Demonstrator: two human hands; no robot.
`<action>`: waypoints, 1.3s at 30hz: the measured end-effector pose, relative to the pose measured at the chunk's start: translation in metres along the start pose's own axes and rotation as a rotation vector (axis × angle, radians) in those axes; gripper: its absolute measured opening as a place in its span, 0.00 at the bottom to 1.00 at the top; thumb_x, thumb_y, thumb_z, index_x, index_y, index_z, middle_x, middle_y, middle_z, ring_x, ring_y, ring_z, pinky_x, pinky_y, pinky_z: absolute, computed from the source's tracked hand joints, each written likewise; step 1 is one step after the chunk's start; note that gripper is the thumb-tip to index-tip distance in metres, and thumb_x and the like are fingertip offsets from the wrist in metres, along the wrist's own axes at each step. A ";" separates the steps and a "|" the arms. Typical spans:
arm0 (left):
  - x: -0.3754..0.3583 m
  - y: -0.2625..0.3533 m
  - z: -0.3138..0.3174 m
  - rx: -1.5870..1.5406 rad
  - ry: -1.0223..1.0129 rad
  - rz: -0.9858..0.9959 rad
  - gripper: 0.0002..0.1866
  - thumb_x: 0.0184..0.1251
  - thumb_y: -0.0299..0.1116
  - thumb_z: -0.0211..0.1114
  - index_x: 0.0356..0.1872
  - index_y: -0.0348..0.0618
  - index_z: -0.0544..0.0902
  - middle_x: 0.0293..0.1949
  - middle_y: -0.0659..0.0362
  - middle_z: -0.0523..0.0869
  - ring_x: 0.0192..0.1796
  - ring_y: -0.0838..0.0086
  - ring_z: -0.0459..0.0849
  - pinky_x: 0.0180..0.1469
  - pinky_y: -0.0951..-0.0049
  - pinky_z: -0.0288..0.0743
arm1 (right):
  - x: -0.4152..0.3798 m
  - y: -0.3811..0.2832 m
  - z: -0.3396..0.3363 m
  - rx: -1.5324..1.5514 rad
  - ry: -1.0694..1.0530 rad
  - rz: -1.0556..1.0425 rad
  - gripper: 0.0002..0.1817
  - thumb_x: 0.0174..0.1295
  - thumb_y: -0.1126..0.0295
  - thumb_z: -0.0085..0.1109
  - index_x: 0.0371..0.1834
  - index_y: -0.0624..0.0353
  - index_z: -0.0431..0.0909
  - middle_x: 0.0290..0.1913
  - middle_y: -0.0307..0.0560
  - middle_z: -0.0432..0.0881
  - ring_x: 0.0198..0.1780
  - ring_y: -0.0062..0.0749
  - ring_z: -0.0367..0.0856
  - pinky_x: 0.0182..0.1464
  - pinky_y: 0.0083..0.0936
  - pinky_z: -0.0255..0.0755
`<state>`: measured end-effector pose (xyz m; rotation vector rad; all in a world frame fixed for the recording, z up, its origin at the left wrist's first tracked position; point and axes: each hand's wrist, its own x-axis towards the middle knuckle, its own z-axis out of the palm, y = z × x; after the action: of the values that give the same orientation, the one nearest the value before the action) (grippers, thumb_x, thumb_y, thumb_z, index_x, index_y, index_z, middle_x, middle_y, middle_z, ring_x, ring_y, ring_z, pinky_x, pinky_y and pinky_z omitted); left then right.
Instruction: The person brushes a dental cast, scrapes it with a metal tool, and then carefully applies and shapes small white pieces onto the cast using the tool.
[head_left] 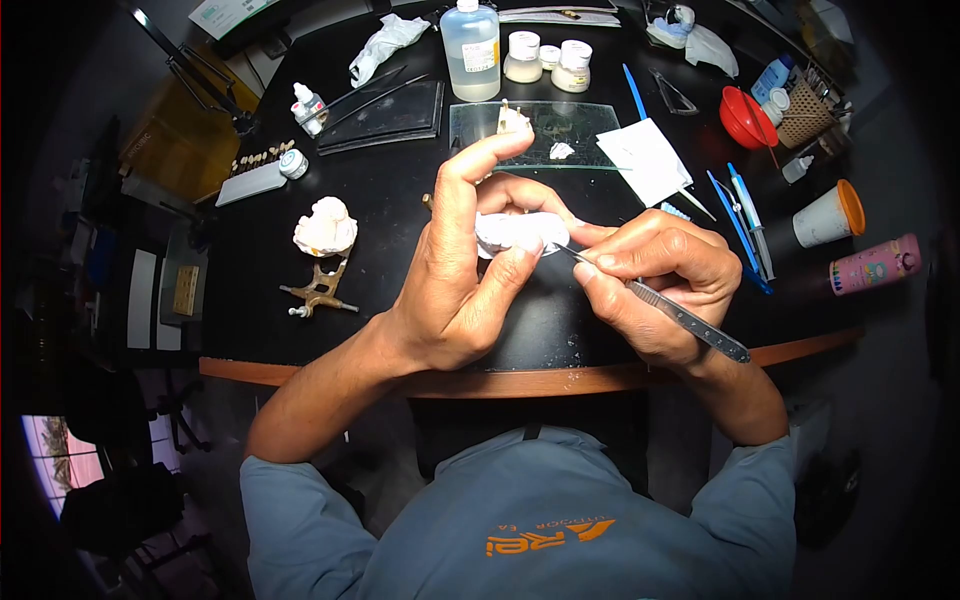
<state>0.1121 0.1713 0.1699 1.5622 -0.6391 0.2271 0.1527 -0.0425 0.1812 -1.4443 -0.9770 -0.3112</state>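
My left hand (447, 285) is closed around a white plaster dental cast (510, 232), its thumb pressed on the near side and its index finger raised. In my right hand (680, 275) is a flat metal scalpel (692, 321), gripped like a pen. The scalpel's tip meets the right end of the cast, close to my left thumb; whether it cuts in cannot be seen. To the left, another plaster cast (325, 228) rests against a brass-coloured articulator (320, 288). Behind my left fingers, a small cast piece with pins (514, 121) stands on a glass slab (590, 122).
A clear bottle (473, 55) and several white-lidded jars (523, 58) stand at the back. On the right are white paper (643, 160), a red bowl (745, 118), an orange-rimmed cup (825, 214) and a pink can (873, 265). A black case (385, 118) lies back left. White crumbs dot the wooden edge (540, 382).
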 end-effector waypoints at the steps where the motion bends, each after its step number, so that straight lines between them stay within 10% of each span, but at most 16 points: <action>1: 0.000 -0.001 0.000 0.009 -0.001 0.003 0.36 0.84 0.24 0.53 0.84 0.39 0.46 0.56 0.41 0.83 0.25 0.91 0.72 0.23 0.88 0.65 | 0.000 0.000 0.000 -0.001 -0.002 0.002 0.06 0.53 0.86 0.77 0.32 0.68 0.88 0.31 0.53 0.91 0.37 0.34 0.94 0.50 0.38 0.93; 4: 0.000 0.001 0.001 -0.014 0.002 -0.026 0.35 0.84 0.24 0.53 0.84 0.40 0.46 0.56 0.42 0.83 0.24 0.91 0.71 0.22 0.88 0.64 | 0.000 0.001 -0.002 -0.014 -0.021 -0.006 0.06 0.53 0.86 0.76 0.31 0.68 0.88 0.31 0.52 0.91 0.36 0.33 0.93 0.51 0.39 0.93; 9: 0.000 0.009 0.005 -0.038 0.082 -0.086 0.35 0.77 0.19 0.56 0.80 0.31 0.52 0.49 0.45 0.87 0.50 0.71 0.87 0.56 0.69 0.79 | 0.001 -0.001 -0.002 -0.008 -0.035 0.011 0.05 0.53 0.86 0.75 0.29 0.68 0.87 0.30 0.51 0.91 0.35 0.32 0.93 0.52 0.41 0.93; 22: 0.000 0.009 0.005 -0.001 0.083 -0.066 0.36 0.75 0.19 0.56 0.81 0.31 0.53 0.48 0.45 0.87 0.49 0.70 0.88 0.55 0.69 0.79 | 0.000 0.001 -0.003 0.014 -0.017 0.002 0.06 0.52 0.86 0.76 0.30 0.68 0.88 0.31 0.52 0.91 0.35 0.33 0.93 0.52 0.40 0.93; 27: -0.001 0.004 0.000 0.017 -0.012 -0.027 0.36 0.83 0.22 0.52 0.84 0.40 0.45 0.55 0.42 0.83 0.24 0.90 0.71 0.22 0.87 0.65 | -0.002 0.000 -0.001 0.001 0.002 0.013 0.06 0.53 0.86 0.77 0.32 0.68 0.88 0.31 0.53 0.91 0.38 0.37 0.95 0.50 0.35 0.92; 39: -0.001 -0.003 0.001 0.131 -0.002 0.037 0.35 0.82 0.20 0.52 0.83 0.38 0.47 0.55 0.42 0.84 0.27 0.89 0.74 0.25 0.86 0.67 | -0.001 0.002 -0.004 -0.015 -0.035 0.013 0.06 0.54 0.84 0.78 0.31 0.67 0.89 0.32 0.54 0.91 0.39 0.39 0.95 0.50 0.35 0.92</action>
<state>0.1122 0.1704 0.1669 1.6769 -0.6662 0.3000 0.1548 -0.0458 0.1800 -1.4733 -0.9947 -0.2851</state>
